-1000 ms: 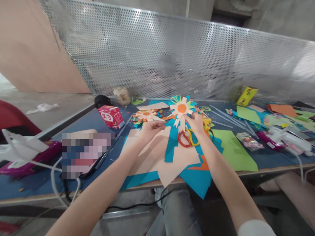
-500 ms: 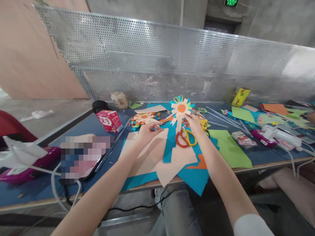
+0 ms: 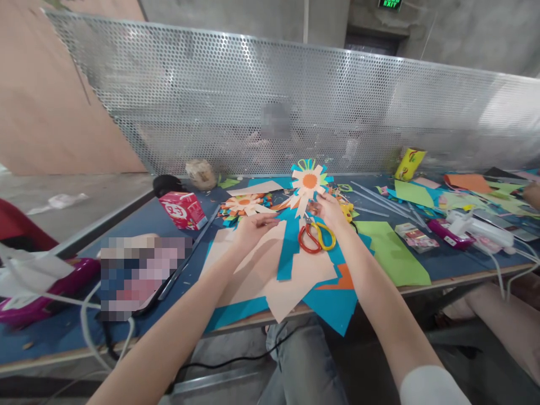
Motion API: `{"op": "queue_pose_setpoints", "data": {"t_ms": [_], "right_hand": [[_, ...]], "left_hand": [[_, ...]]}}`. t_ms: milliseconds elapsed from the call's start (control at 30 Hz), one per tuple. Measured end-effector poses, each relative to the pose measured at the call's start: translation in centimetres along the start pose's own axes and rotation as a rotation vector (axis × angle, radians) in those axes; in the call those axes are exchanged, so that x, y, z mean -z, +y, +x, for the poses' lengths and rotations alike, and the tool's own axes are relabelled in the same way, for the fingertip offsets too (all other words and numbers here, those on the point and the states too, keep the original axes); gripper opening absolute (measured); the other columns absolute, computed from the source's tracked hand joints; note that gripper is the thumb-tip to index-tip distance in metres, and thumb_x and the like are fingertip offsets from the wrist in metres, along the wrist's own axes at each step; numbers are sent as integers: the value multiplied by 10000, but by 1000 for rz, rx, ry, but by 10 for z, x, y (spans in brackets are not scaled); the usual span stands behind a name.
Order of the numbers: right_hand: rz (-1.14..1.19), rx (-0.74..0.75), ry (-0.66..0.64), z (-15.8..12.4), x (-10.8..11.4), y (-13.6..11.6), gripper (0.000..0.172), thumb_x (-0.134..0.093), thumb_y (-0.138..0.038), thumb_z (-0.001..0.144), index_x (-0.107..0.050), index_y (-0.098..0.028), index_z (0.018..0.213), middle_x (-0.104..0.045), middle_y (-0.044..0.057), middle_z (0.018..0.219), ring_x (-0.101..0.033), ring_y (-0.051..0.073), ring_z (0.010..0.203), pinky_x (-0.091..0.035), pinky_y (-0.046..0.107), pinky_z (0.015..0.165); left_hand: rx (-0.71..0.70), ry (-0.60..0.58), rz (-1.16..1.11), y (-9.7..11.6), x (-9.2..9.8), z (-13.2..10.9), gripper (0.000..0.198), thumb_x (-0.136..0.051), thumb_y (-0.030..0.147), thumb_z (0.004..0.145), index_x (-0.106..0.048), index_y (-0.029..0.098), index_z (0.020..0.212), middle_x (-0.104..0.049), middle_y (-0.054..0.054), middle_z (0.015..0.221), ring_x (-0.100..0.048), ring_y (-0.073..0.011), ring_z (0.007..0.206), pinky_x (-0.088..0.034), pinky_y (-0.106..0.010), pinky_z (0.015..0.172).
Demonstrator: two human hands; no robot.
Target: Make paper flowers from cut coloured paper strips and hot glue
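Observation:
My right hand (image 3: 328, 208) pinches a paper flower (image 3: 310, 181) at its lower right and holds it up. The flower has peach, blue and green strip petals around an orange centre. My left hand (image 3: 255, 229) hovers left of it over peach paper sheets (image 3: 244, 264), fingers stretched toward the flower with a small gap and nothing visible in them. Scissors (image 3: 317, 237) with one red and one yellow handle lie on the sheets below the flower. Beside them runs a blue paper strip (image 3: 288, 253). Behind my left hand lies another layered paper flower (image 3: 243, 202).
A red box (image 3: 183, 210) and a pixelated phone-like item (image 3: 145, 275) lie at left. Green paper (image 3: 396, 253), a small card pack (image 3: 415, 237) and a purple glue gun (image 3: 450, 234) lie at right. A perforated metal screen (image 3: 253, 84) stands behind the table, with a yellow can (image 3: 410, 164) before it.
My view has shifted slightly. The flower's lower petals hang in front of where a peach strip showed before. My left fingers have drawn a little closer together.

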State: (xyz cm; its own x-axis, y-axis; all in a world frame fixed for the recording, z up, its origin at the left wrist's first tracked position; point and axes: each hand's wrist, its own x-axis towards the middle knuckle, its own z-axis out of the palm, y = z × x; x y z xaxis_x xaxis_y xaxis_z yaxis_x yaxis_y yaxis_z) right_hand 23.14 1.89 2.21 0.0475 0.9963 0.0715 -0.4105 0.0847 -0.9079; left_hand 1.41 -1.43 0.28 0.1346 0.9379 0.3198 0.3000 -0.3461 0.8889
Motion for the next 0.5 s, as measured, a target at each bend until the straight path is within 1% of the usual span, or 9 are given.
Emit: {"op": "queue_pose_setpoints", "data": {"t_ms": [100,167,233,300,333,367,400,467,500], "right_hand": [[14,2,-12,1,1,0,235,-665,-234,624,-513,-200,800,-545,-73,636,-584,92,544,-387,189,427],[11,5,-18,1,1,0,233,-666,-231,623,-516,-198,797,-543,-70,630,-586,95,543,-379,187,419],[3,13,-27,1,0,0,232,-664,-234,628,-524,-197,808,-555,-62,639,-591,98,552,-380,186,420],[-9,22,-45,2,-1,0,237,-667,-246,630,-538,-197,823,-569,-50,659,-593,98,561,-375,184,420],[-17,25,-57,2,-2,1,241,-672,-255,628,-544,-197,824,-572,-46,665,-593,98,564,-372,184,420],[-25,26,-71,2,-3,2,247,-678,-265,624,-549,-197,823,-573,-43,671,-593,100,568,-367,184,418],[-33,26,-84,3,-3,3,254,-686,-276,618,-554,-197,820,-573,-41,676,-593,101,573,-363,184,417],[-50,29,-110,4,-4,6,277,-701,-300,602,-565,-198,821,-573,-38,690,-592,102,585,-359,184,419],[-57,32,-120,4,-4,8,291,-707,-313,594,-571,-198,825,-574,-38,699,-591,101,592,-361,183,423]], "left_hand": [[-13,-18,-64,3,-1,-2,365,-717,387,614,-694,140,882,-732,-87,809,-682,-212,755,-540,-316,716],[-55,-12,-77,12,2,-6,387,-727,416,603,-694,135,867,-725,-83,764,-676,-203,707,-544,-306,664],[-155,92,-35,28,10,-16,343,-718,412,623,-694,138,828,-717,-79,765,-670,-194,705,-546,-300,664],[-275,193,68,48,26,-30,259,-677,379,684,-698,155,812,-718,-75,829,-668,-192,791,-539,-298,753],[-319,215,144,58,36,-39,208,-655,356,709,-701,170,789,-720,-65,839,-666,-185,816,-532,-286,778],[-339,187,230,67,46,-49,171,-638,326,729,-707,192,809,-722,-48,840,-668,-171,811,-530,-267,777],[-343,103,319,75,57,-59,159,-613,308,750,-713,229,845,-724,-20,792,-673,-151,758,-535,-232,724],[-366,-162,447,86,78,-77,251,-562,254,776,-692,326,979,-714,35,690,-663,-109,606,-515,-161,547],[-378,-275,451,91,87,-85,324,-550,225,773,-663,370,1039,-697,57,626,-637,-94,515,-489,-143,469]]}}
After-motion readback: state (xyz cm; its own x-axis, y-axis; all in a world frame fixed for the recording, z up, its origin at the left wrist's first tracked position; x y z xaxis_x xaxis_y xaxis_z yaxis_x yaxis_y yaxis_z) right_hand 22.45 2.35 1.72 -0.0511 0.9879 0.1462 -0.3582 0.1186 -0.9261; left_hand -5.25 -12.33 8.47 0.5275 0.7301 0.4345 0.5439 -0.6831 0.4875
